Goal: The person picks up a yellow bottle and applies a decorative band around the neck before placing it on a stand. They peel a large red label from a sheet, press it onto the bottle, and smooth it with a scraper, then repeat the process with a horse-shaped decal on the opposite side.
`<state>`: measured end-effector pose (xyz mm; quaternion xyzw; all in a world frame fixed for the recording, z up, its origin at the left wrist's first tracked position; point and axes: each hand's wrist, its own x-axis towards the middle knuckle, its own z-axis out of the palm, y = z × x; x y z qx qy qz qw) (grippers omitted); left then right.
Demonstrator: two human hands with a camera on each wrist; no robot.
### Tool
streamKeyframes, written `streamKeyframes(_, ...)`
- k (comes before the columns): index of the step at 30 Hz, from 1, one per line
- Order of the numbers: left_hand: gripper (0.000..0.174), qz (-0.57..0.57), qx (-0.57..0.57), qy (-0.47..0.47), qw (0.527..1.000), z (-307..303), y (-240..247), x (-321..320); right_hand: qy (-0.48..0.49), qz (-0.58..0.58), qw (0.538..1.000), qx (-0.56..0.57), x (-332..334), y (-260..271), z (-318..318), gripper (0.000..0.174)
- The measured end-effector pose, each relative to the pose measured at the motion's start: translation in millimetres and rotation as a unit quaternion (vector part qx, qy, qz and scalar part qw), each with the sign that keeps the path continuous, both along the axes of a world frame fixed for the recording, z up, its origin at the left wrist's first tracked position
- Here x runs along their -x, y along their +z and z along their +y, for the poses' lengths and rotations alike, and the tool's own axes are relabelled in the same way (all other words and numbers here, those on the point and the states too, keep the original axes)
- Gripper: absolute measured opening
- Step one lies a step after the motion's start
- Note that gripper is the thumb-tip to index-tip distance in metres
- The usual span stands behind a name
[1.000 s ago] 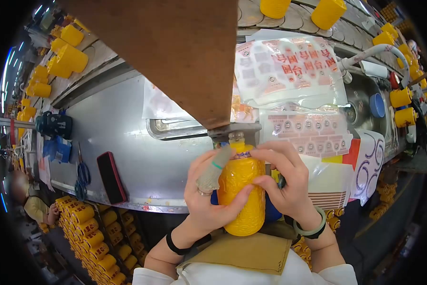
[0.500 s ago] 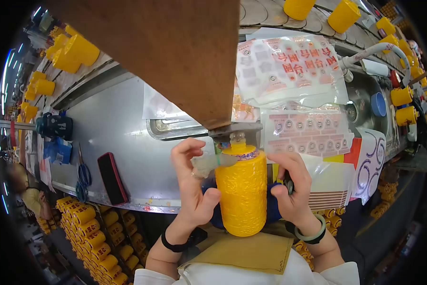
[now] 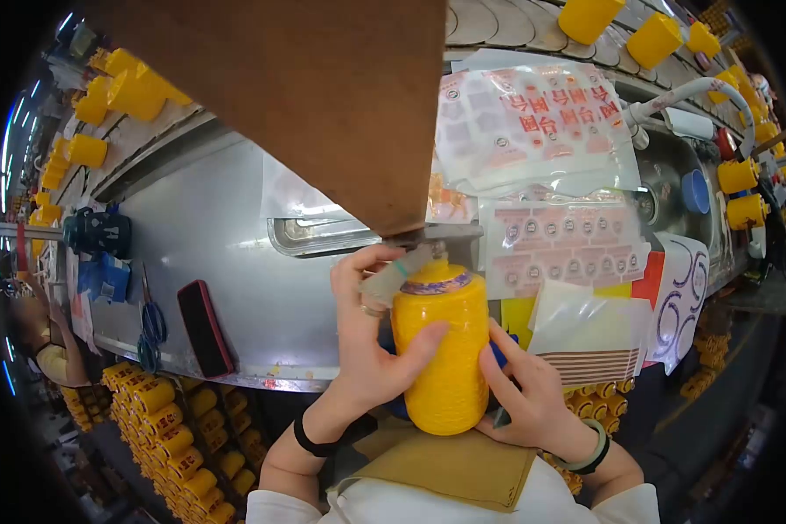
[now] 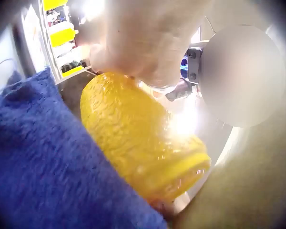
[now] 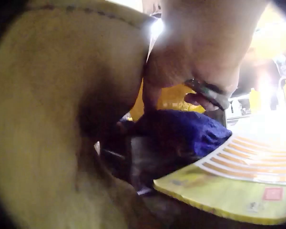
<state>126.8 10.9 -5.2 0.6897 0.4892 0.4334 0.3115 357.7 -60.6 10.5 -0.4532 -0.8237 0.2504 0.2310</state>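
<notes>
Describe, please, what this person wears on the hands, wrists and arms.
The left hand has a greyish finger cover with a green band on one finger, and a black wristband at the wrist. The right hand has a pale green bangle at its wrist. Both arms show white sleeves further up.

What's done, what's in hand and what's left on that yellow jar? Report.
Done: a purple band sits round the top of the yellow jar. In hand: the left hand grips the jar, a covered finger at the band; the right hand supports its lower side. Left, probably: pressing the band flat. Label sheets lie on the metal table and more jars stand on the belt behind.
</notes>
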Motion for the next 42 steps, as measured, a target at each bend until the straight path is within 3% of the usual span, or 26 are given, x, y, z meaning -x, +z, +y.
streamKeyframes(1, 0.052, -0.069, -0.001, 0.031, 0.997, -4, -6, 2, 0.009, -0.016, 1.0, 0.025, -2, 8, -2, 0.074)
streamKeyframes(2, 0.052, -0.069, 0.0, 0.033, 0.997, -8, -10, 3, 0.011, -0.015, 0.999, 0.026, -4, 12, 1, 0.074)
streamKeyframes(5, 0.055, -0.119, -0.004, 0.045, 0.992, -15, -14, -1, -0.005, 0.134, 0.989, 0.065, -16, 13, 20, 0.065)
streamKeyframes(7, 0.053, -0.14, -0.014, 0.045, 0.989, -19, -14, -5, -0.041, 0.117, 0.992, 0.014, -15, 15, 36, 0.06)
streamKeyframes(13, 0.047, -0.063, -0.068, 0.038, 0.995, -22, -11, -5, -0.06, 0.12, 0.991, -0.025, 14, 10, 80, 0.049)
streamKeyframes(23, 0.047, -0.088, -0.033, 0.066, 0.993, -23, -16, -4, -0.072, 0.141, 0.985, -0.074, 20, 1, 78, 0.042)
streamKeyframes(26, 0.052, -0.067, -0.046, 0.041, 0.996, -13, -14, 8, -0.104, 0.172, 0.979, -0.033, 21, -1, 70, 0.04)
streamKeyframes(31, 0.059, 0.146, -0.029, -0.036, 0.988, 0, 28, -4, -0.177, 0.217, 0.958, 0.061, 17, -6, 59, 0.033)
streamKeyframes(34, 0.061, 0.222, 0.009, 0.003, 0.975, -12, 40, -29, -0.187, 0.225, 0.954, 0.074, 16, -4, 63, 0.029)
streamKeyframes(36, 0.068, 0.169, 0.029, 0.012, 0.985, -19, 31, -29, -0.175, 0.218, 0.958, 0.072, 14, -2, 64, 0.03)
streamKeyframes(38, 0.079, -0.011, 0.084, 0.029, 0.996, -24, 20, -19, -0.167, 0.214, 0.96, 0.064, 14, 1, 65, 0.031)
streamKeyframes(40, 0.072, -0.029, 0.023, 0.035, 0.999, -20, 12, -12, -0.154, 0.212, 0.964, 0.057, 17, 4, 66, 0.032)
streamKeyframes(42, 0.074, -0.298, 0.147, -0.009, 0.943, -22, -13, -5, -0.13, 0.181, 0.974, 0.037, 21, 6, 68, 0.034)
